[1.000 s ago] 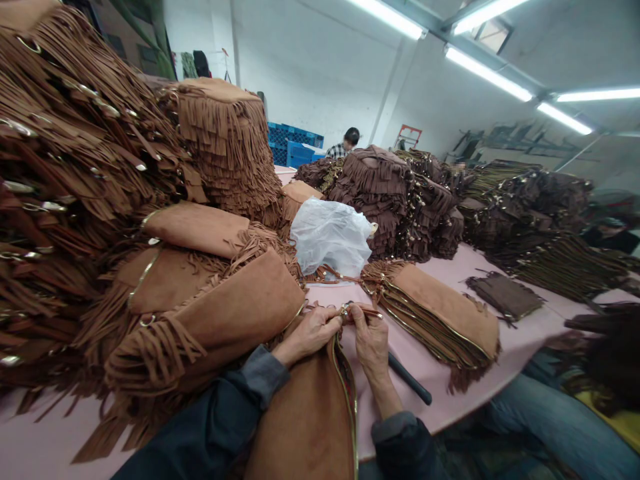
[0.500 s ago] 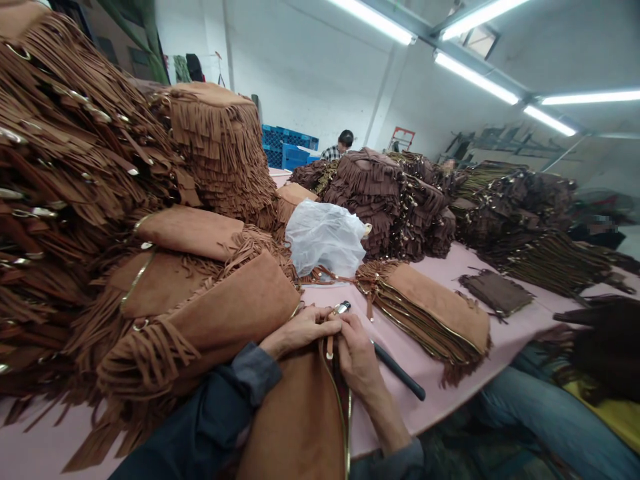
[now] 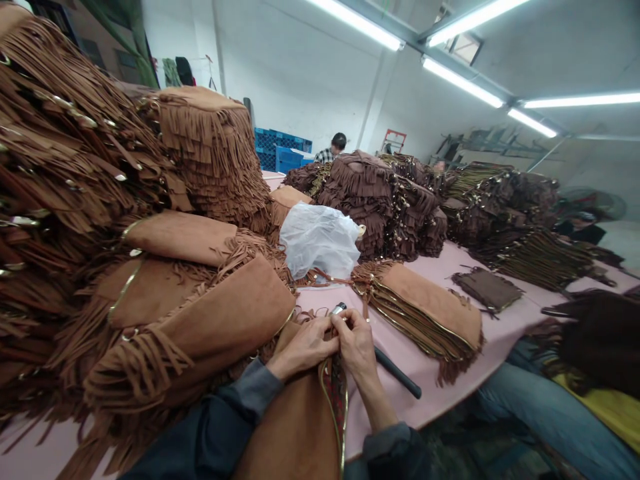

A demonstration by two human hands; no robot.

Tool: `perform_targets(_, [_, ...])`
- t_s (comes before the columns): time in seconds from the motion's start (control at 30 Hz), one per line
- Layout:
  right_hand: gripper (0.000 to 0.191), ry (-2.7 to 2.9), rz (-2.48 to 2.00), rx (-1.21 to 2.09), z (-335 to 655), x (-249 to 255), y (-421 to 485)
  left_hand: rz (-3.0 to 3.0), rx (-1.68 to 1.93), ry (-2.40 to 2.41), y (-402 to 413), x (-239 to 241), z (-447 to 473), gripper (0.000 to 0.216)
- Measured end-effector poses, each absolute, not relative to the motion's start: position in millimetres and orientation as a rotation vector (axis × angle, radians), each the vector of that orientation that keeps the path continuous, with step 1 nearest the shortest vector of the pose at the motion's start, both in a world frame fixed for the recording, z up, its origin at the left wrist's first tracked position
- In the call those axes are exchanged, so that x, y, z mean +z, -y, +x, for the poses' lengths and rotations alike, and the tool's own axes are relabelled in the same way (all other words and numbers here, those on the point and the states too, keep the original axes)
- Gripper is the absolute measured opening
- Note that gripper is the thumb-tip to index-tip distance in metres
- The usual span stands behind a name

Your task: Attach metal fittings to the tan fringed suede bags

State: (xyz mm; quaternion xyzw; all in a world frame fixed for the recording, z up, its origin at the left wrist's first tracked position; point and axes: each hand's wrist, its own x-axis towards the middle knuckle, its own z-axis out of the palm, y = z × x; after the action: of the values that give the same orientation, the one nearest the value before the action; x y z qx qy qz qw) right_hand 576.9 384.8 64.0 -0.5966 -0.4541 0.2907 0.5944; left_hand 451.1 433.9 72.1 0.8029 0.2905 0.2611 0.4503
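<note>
Right, the tan suede pouch (image 3: 280,433) lies on the near side of the white plastic bag (image 3: 319,240), gold zipper parted. Left hand (image 3: 307,347) and right hand (image 3: 356,341) both pinch closed at a small metal clasp (image 3: 339,308); smooth as it looks, it could slip if either pinch loosens. Near-right of the bag, a dark-handled tool (image 3: 399,373) juts toward the table edge, so a sweeping right forearm might knock it off.
</note>
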Motion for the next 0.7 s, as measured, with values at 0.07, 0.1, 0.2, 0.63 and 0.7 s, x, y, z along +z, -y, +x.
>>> perform_targets(0.07, [0.022,1.058,-1.418,0.611,576,64,-387,2.047,0.718,-0.874,-429,69,456,0.02])
perform_targets(0.1, [0.022,1.058,-1.434,0.574,576,64,-387,2.058,0.738,-0.95,-427,68,457,0.02])
perform_targets(0.2, [0.022,1.041,-1.464,0.534,579,62,-388,2.062,0.802,-1.055,-426,65,457,0.021])
perform_targets(0.63, [0.016,1.814,-2.118,-0.079,638,50,-369,1.729,0.772,-0.733,-458,58,444,0.03])
perform_targets(0.7, [0.014,1.93,-2.154,-0.067,640,56,-370,1.761,0.777,-0.768,-464,58,444,0.032])
